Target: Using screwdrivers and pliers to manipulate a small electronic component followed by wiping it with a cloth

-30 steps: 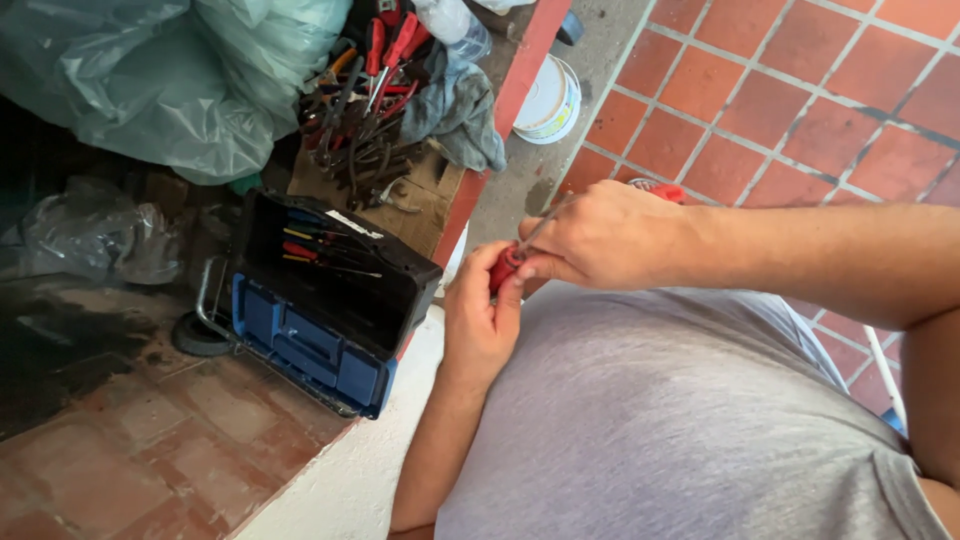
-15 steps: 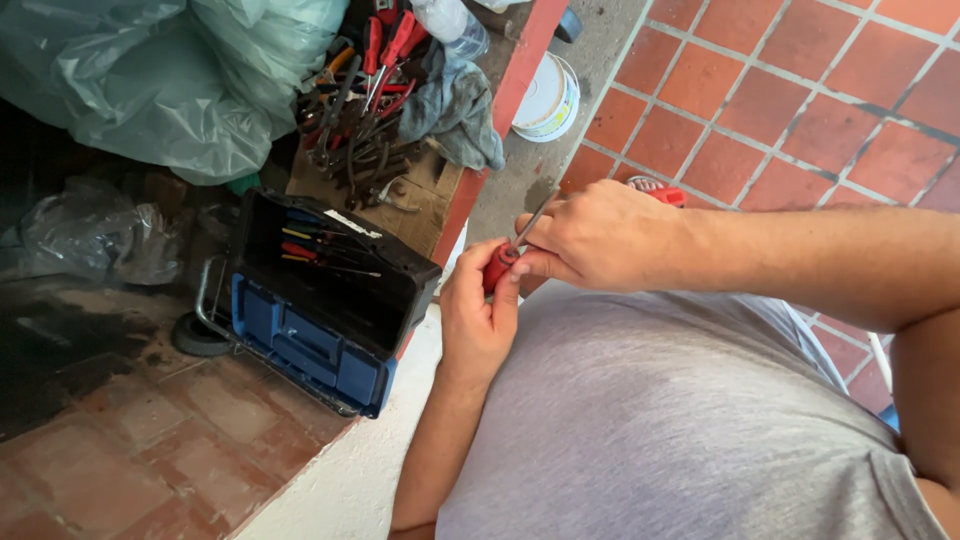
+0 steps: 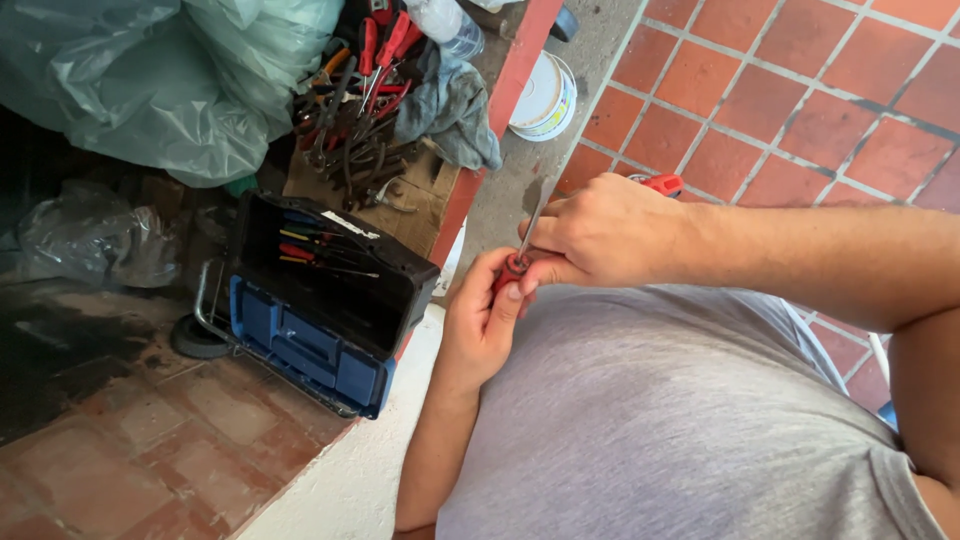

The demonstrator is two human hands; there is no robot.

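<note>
I see the left hand (image 3: 480, 320) curled around a red-handled screwdriver (image 3: 522, 250), thumb pressed on the handle end. The right hand (image 3: 610, 235) is closed over the same tool from above, fingers wrapped tight; the metal shaft sticks out upward past its knuckles. Both hands meet in front of the grey shirt (image 3: 690, 420), above the tiled floor (image 3: 760, 90). A second red tool (image 3: 660, 183) shows just behind the right hand (whether it touches the hand, I cannot tell). Left of the hands stands an open blue toolbox (image 3: 310, 330) with screwdrivers in its lid. Beyond it lies a heap of pliers (image 3: 360, 110), a grey rag (image 3: 455, 110) and green plastic sheeting (image 3: 150, 80).
</note>
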